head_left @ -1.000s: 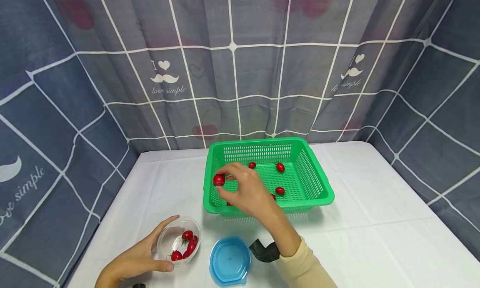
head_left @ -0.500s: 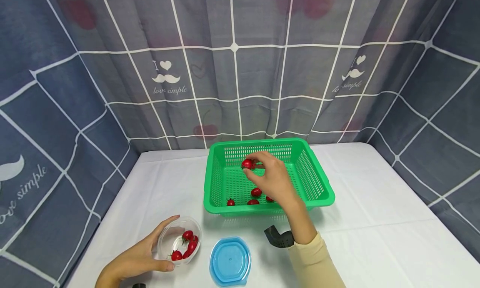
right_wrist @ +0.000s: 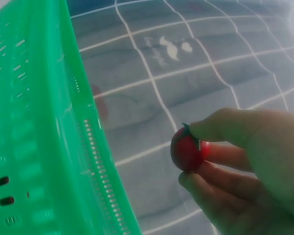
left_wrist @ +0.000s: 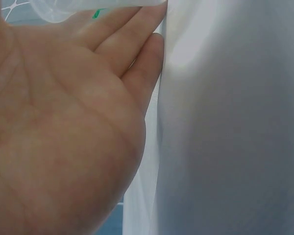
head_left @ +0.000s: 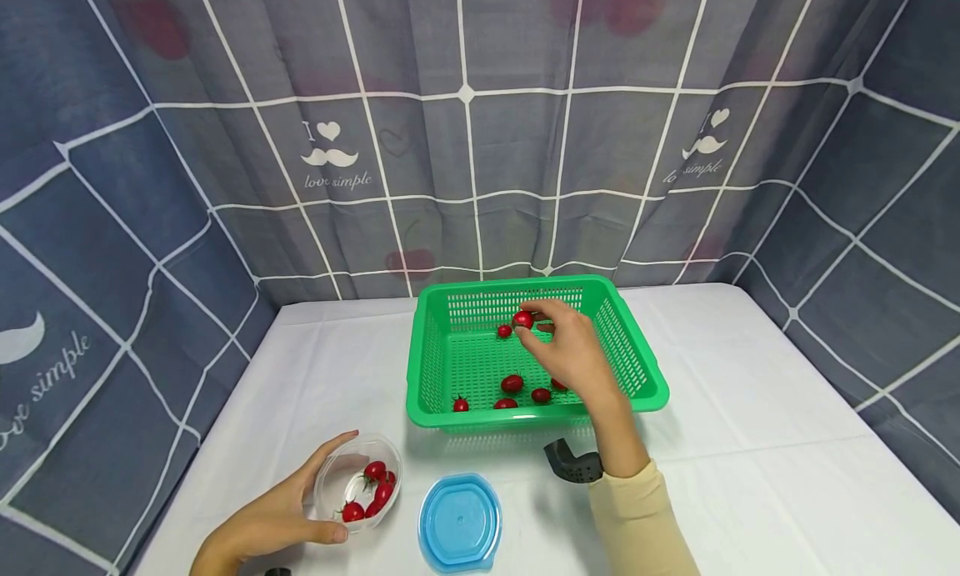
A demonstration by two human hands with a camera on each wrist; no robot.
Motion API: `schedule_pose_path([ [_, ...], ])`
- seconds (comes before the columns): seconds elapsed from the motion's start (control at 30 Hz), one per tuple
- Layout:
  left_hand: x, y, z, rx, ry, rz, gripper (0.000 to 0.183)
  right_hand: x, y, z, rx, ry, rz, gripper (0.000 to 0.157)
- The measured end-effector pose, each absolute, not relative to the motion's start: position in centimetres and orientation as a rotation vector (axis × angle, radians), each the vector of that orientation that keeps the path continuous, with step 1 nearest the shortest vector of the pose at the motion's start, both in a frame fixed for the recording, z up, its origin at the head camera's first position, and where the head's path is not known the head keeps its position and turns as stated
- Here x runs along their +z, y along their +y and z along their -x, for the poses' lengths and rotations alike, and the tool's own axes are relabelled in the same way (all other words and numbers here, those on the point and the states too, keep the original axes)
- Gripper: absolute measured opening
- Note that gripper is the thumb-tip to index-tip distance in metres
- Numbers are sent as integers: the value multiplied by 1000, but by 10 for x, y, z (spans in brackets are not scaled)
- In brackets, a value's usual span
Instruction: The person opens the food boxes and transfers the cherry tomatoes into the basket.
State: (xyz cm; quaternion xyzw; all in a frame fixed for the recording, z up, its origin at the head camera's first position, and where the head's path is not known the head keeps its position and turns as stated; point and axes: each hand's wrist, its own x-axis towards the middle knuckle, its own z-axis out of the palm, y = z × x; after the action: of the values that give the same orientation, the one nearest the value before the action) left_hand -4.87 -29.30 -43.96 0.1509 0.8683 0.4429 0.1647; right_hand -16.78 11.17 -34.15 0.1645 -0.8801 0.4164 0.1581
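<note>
My right hand (head_left: 573, 347) pinches a cherry tomato (head_left: 522, 318) between thumb and fingertips, above the back of the green plastic basket (head_left: 418, 351). The right wrist view shows the tomato (right_wrist: 186, 149) with a green stem end and a brighter red patch behind it, possibly a second tomato. Several more cherry tomatoes (head_left: 512, 383) lie on the basket floor. At the front left, my left hand (head_left: 281, 509) holds a clear plastic tub (head_left: 324, 484), thumb at the near side and fingers round the far side. Several cherry tomatoes (head_left: 384, 493) sit inside it.
A blue lid (head_left: 460, 522) lies on the white tablecloth (head_left: 750, 443), between the tub and my right sleeve (head_left: 641, 518). A black curved wrist mount (head_left: 573, 462) sticks out by the right wrist. Grey grid-patterned curtains (head_left: 517, 142) enclose the back and sides.
My right hand has moved right and slightly back over the basket, still holding the tomato. My left hand and the tub have stayed in place.
</note>
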Motion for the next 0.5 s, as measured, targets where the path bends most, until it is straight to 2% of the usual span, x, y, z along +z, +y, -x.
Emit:
schedule_pose_path([
  [0.5,-438,-291,49,1268,2471,-421,107,-340,108,166,1104,-2571,-506,33],
])
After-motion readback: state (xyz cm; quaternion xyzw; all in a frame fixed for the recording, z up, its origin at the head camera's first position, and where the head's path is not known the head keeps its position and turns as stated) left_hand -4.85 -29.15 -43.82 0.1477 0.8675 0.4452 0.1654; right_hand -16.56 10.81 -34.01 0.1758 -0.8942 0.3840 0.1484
